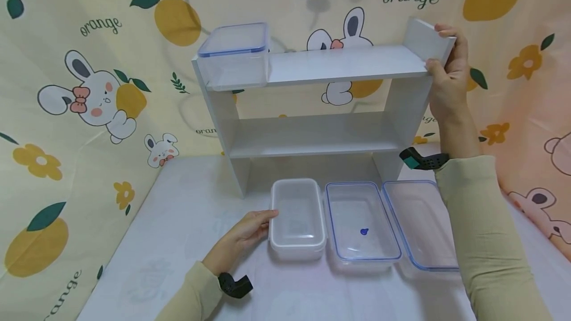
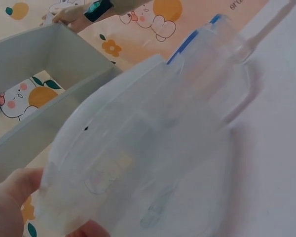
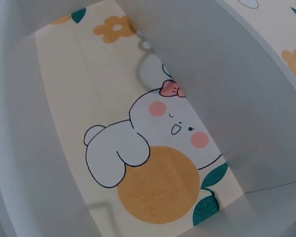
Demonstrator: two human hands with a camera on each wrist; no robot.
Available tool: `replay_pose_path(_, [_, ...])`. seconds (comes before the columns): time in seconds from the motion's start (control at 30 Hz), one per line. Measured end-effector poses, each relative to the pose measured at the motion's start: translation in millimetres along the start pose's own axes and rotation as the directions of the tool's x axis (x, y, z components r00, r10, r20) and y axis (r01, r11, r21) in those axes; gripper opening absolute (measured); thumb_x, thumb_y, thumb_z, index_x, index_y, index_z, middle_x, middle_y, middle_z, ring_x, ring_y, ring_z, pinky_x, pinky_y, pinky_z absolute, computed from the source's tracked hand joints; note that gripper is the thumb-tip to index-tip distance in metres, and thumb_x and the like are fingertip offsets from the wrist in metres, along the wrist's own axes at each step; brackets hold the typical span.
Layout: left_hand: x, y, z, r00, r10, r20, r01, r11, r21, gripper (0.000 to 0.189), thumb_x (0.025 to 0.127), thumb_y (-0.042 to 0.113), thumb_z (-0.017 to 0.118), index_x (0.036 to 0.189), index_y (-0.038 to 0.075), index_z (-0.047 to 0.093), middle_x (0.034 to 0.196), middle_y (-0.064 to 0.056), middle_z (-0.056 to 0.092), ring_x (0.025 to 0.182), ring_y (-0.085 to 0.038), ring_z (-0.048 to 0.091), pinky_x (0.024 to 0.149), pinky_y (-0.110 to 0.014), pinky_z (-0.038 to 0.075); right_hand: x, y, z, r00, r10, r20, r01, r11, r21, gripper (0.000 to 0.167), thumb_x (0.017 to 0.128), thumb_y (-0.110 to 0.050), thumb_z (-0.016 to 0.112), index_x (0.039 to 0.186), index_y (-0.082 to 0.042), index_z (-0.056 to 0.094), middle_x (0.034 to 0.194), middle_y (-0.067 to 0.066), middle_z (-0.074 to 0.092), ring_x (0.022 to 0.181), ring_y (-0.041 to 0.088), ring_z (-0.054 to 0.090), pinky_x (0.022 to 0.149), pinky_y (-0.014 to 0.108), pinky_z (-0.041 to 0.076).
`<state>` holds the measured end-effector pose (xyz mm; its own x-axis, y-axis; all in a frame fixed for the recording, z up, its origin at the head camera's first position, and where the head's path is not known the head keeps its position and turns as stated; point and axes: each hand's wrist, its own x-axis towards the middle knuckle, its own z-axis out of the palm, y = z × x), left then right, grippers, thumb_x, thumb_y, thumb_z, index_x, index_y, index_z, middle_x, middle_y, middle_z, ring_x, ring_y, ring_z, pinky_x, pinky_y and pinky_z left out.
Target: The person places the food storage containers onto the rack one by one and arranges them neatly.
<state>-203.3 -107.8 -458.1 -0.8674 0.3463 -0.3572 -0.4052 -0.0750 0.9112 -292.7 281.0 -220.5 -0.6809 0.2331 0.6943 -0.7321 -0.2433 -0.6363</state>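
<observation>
The left hand point(image 1: 244, 236) grips the frosted box point(image 1: 298, 217) (fingers point(image 2: 92, 230) partly hidden), the right hand point(image 1: 451, 78) the shelf point(image 1: 312, 135); a sleeve point(image 1: 484, 227) partly hides the rightmost container point(image 1: 419, 222).

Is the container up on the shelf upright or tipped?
Upright: in the head view, the container has its blue-rimmed top facing up, base on the top board.

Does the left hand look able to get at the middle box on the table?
Probably not straight across: the left hand touches the white-lidded box, which stands between it and the middle box. Over the top looks free.
</observation>
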Motion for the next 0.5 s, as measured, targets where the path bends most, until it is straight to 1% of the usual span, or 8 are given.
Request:
replay_pose_path(0.1, [-1.8,0.3,-0.2,1.000,-0.004,0.000,0.004,1.000,-0.003,0.053,0.095,0.015,0.055,0.132,-0.019,0.041,0.099,0.002,0.062,0.091,-0.005,0.059,0.083,-0.015,0.054,-0.4,1.0,0.7,1.000,0.005,-0.003,-0.005,1.000,-0.002,0.046,0.086,0.016,0.037,0.118,-0.015,0.048,0.144,-0.002,0.040,0.132,0.020,0.033,0.121,0.037,0.027])
replay_pose_path(0.27, [-3.2,2.2,-0.7,1.000,-0.001,0.001,0.001,1.000,0.016,0.052,0.094,0.015,0.056,0.131,-0.019,0.043,0.098,0.002,0.062,0.091,-0.005,0.059,0.082,-0.015,0.054,-0.6,1.5,0.4,1.000,0.007,-0.003,-0.007,1.000,-0.009,0.047,0.086,0.016,0.037,0.119,-0.016,0.048,0.144,-0.002,0.040,0.132,0.020,0.033,0.121,0.036,0.027])
replay_pose_path(0.5, [-6.2,9.1,-2.1,0.999,0.030,0.036,-0.032,0.998,0.057,0.053,0.094,0.016,0.053,0.132,-0.019,0.042,0.094,0.007,0.063,0.089,-0.003,0.060,0.082,-0.014,0.052,-0.4,1.2,0.1,1.000,0.006,-0.006,-0.006,1.000,-0.019,0.047,0.086,0.015,0.037,0.119,-0.016,0.048,0.144,-0.002,0.041,0.133,0.019,0.033,0.121,0.036,0.027])
